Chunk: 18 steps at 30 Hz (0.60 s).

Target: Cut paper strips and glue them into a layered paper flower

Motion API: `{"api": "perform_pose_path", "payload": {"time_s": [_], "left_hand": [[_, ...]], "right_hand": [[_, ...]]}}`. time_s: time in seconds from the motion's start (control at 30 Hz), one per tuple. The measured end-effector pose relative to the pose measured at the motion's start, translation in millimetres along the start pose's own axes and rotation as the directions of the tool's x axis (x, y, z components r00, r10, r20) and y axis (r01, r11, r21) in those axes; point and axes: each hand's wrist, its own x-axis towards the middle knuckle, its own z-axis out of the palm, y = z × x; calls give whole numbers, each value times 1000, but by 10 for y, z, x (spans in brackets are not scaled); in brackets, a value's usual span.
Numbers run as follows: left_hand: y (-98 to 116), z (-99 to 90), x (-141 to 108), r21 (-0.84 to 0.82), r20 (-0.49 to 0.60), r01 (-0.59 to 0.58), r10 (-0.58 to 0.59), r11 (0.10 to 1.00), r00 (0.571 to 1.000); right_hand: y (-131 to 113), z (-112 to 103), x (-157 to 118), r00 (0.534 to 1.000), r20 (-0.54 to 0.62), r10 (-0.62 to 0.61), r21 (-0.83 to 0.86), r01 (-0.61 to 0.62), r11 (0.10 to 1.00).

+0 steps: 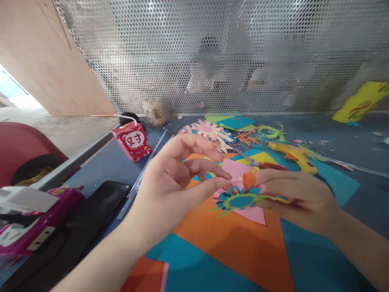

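A layered paper flower (241, 200) in blue, green and pink, with a curled orange strip, is held over the sheets. My right hand (299, 198) grips its right side between thumb and fingers. At the flower's upper left edge, my left hand (182, 178) pinches a pink petal between thumb and index finger, the other fingers loosely curled. Under the flower lie a pink sheet (258, 215) and a large orange sheet (231, 243). Scissors (252, 161) rest just behind my right hand, partly hidden by it.
A yellow glue gun (293, 156) lies at the right beside paper scraps (270, 132). Finished paper flowers (209, 129) sit further back. To the left are a red drink carton (132, 142), a jar (154, 111), a black phone (106, 207) and a purple power strip (51, 219). Perforated metal (182, 52) closes off the back.
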Motion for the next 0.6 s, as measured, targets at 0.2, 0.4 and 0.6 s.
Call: {"api": "perform_pose_path", "payload": {"time_s": [0.2,0.4,0.6], "left_hand": [[7,21,12,-34,-12,24,-25,999,1000],[-16,-17,41,-82,-13,105,-107,991,994],[-29,-21,56,-151,16,174,-174,973,985]], "right_hand": [[-8,-8,7,1000,14,-6,-4,6,1000],[1,-9,-4,1000,15,-4,-4,4,1000],[13,0,-2,1000,15,-12,1,12,1000]]}}
